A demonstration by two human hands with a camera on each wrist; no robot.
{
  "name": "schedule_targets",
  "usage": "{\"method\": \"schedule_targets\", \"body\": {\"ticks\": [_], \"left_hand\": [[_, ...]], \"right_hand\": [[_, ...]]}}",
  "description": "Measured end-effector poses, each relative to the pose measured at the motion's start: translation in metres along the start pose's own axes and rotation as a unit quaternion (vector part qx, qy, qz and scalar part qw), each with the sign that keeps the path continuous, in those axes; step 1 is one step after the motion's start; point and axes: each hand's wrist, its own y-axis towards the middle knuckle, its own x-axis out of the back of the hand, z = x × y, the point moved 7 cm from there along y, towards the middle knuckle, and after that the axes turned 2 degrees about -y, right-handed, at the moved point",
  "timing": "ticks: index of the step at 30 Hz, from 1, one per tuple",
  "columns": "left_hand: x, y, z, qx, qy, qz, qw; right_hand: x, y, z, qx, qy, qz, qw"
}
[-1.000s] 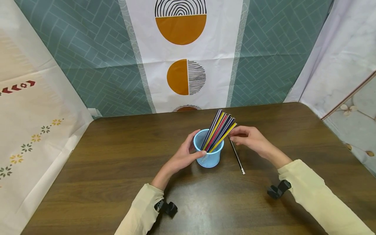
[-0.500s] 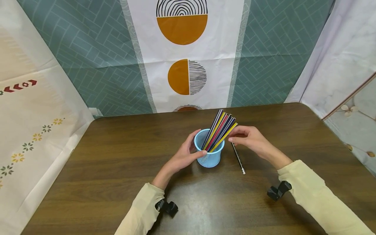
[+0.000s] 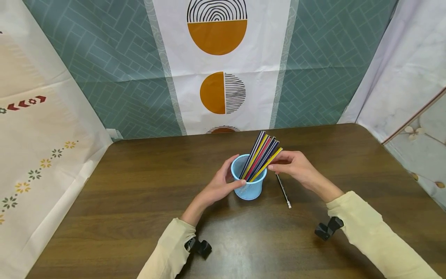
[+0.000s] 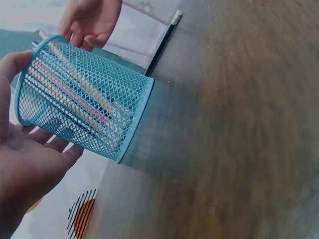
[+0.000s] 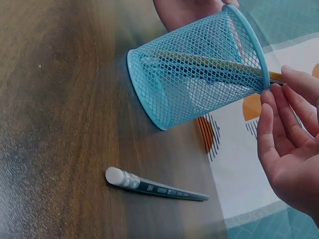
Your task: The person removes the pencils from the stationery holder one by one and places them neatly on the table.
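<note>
A light blue wire-mesh pencil cup (image 3: 251, 191) stands on the table, with several dark, yellow and red pencils (image 3: 259, 155) leaning to the right inside it. My left hand (image 3: 221, 186) grips the cup's left side, its thumb near the front rim. At the right rim, my right hand (image 3: 296, 167) pinches a yellow pencil (image 5: 275, 76) whose lower part is inside the mesh. Outside the cup lies a black pencil (image 5: 167, 189) with a white eraser; its far end is hidden under the right hand in the head view.
The brown wooden table (image 3: 146, 209) reaches back to a green and white patterned cloth (image 3: 139, 77). Pale patterned cloths hang at both sides. Each sleeve carries a small black camera on the wrist.
My right hand has shifted slightly left toward the cup's rim, and the yellow pencil stands a little further apart from the bundle. The left hand and cup stay in place.
</note>
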Motion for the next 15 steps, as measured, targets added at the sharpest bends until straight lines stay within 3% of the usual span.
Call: {"method": "schedule_targets", "body": {"ticks": [15], "left_hand": [[0.0007,-0.0002,0.0004,0.0,0.001,-0.002,1.0]], "right_hand": [[-0.0025,0.0009,0.0013,-0.004,-0.004,-0.019,0.9998]]}}
